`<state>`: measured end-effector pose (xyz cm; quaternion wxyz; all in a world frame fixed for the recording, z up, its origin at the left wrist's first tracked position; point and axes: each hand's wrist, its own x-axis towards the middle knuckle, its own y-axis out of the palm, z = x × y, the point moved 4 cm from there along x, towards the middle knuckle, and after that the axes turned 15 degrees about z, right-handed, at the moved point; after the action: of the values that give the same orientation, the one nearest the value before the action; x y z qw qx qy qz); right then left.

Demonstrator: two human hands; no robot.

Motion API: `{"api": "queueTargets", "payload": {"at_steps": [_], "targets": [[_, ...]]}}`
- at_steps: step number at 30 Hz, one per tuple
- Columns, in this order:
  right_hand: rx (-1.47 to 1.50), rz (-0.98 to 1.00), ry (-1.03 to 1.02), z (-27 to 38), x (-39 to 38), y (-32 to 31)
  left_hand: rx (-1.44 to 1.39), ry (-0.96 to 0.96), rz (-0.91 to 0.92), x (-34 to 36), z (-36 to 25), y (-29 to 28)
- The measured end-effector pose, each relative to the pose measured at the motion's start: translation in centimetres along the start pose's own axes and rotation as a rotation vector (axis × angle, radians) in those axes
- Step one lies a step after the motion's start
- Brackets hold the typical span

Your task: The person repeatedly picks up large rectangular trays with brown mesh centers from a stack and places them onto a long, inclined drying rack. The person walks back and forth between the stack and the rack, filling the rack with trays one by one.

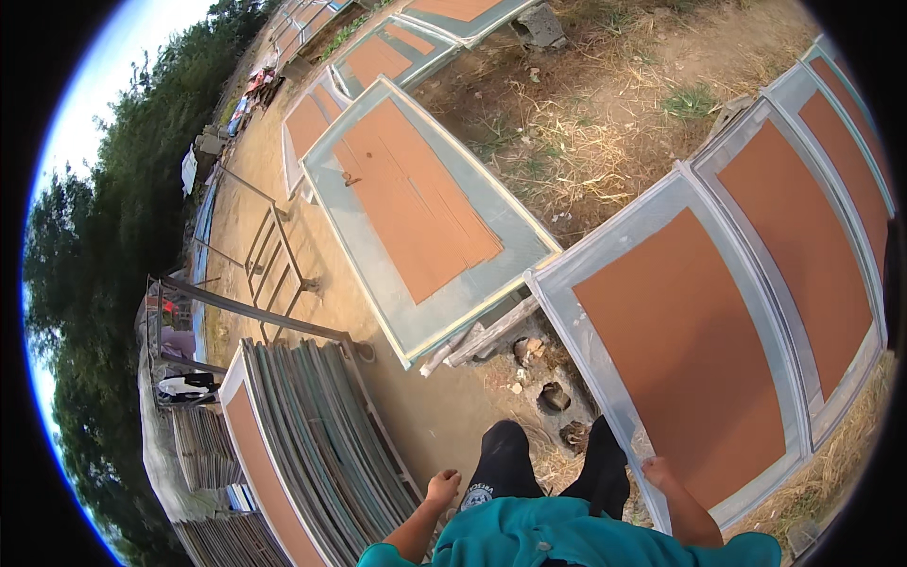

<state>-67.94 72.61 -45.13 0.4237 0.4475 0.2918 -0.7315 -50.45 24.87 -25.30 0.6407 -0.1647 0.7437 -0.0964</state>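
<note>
My left hand (443,485) hangs beside my left leg with its fingers curled and no object visible in it, to the right of a leaning stack of screen frames (345,425). My right hand (658,472) grips the left edge of a pale-framed mesh panel (605,359) carrying a smooth reddish-brown sheet (685,350). This panel lies in a row with more such panels (779,246) to the right. Ahead, another screen (505,288) holds brown sheets (397,189), some split lengthwise, with a small brown fragment near their left edge.
Metal racks (274,253) and further stacked frames (198,454) stand left along a dirt path (416,406). Concrete blocks (555,397) and pale poles (491,331) lie under the screens. More laden screens (378,61) stretch into the distance, beside dry grass (614,170); trees (104,236) line the left.
</note>
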Motion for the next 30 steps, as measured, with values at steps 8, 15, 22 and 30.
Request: {"api": "queueTargets", "payload": {"at_steps": [8, 15, 22, 30], "targets": [[-0.894, 0.076, 0.014, 18.2, -4.4, 5.8, -0.406, 0.1, -0.001, 7.1, 10.2, -11.1], [-0.833, 0.222, -0.008, 37.3, -4.0, 13.1, -0.998, 0.07, -0.052, 5.0, 17.9, -19.6], [-0.911, 0.124, -0.304, 57.1, 1.0, 18.8, -1.39, 0.096, -0.024, 0.2, 19.8, -21.1], [-1.057, 0.42, -0.027, 62.3, 5.4, 25.0, -1.362, 0.159, -0.175, -2.3, 17.8, -29.3]]}}
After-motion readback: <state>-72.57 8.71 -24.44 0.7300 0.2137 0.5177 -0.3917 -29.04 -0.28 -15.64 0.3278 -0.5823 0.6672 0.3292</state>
